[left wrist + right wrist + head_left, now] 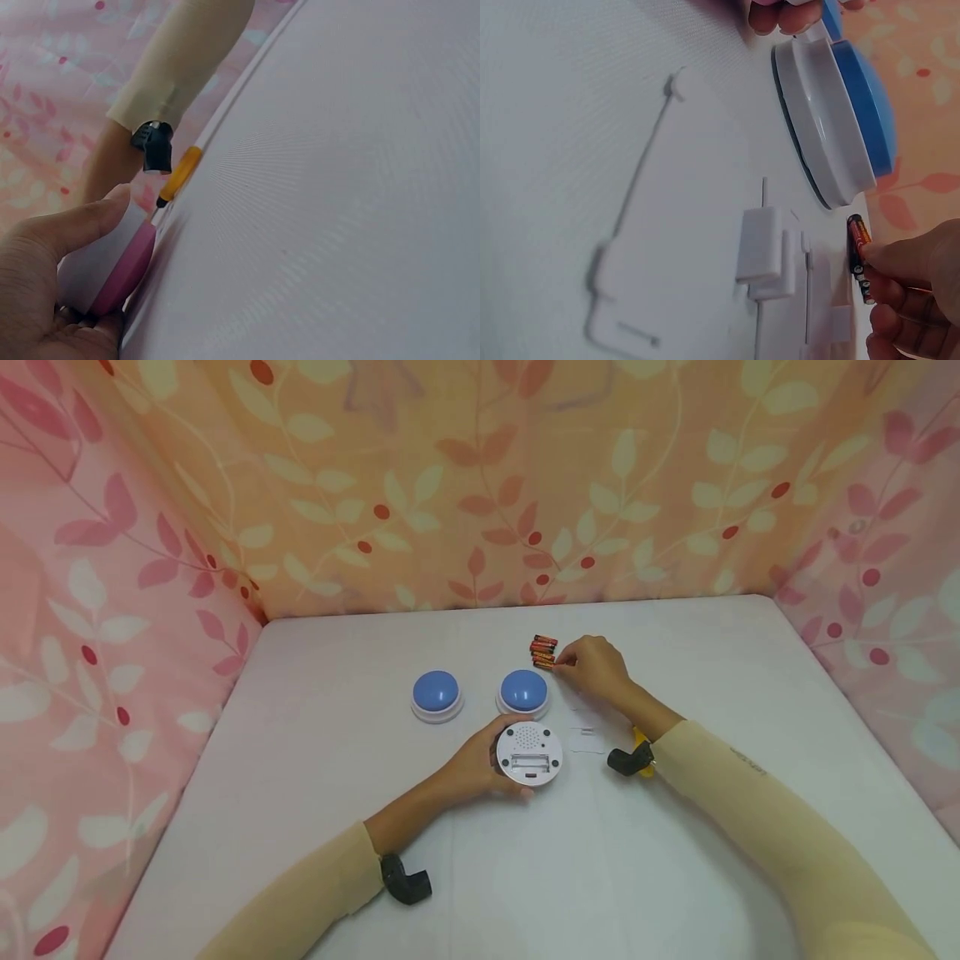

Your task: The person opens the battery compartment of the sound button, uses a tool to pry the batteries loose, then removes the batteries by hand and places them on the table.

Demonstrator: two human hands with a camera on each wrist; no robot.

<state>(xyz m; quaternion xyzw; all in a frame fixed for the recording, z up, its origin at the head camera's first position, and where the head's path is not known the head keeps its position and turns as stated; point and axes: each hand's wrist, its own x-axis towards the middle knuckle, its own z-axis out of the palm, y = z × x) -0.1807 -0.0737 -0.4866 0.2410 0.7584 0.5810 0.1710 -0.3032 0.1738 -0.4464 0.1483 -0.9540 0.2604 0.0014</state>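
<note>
My left hand (474,762) grips a round push button (550,750) with its white underside up, showing a speaker grille and an uncovered battery compartment with nothing in it. Its pink dome (129,274) faces down in the left wrist view. At the back of the table, my right hand (596,667) pinches the end of a small red-and-black battery (858,228) between thumb and finger. That battery is the nearest of several batteries (543,647) lying side by side.
Two blue-domed push buttons (436,692) (523,691) stand on the white table behind my left hand. White plastic battery covers (761,244) lie right of the held button. A yellow-handled screwdriver (181,174) rests under my right forearm. Patterned curtains (525,485) hang around the table.
</note>
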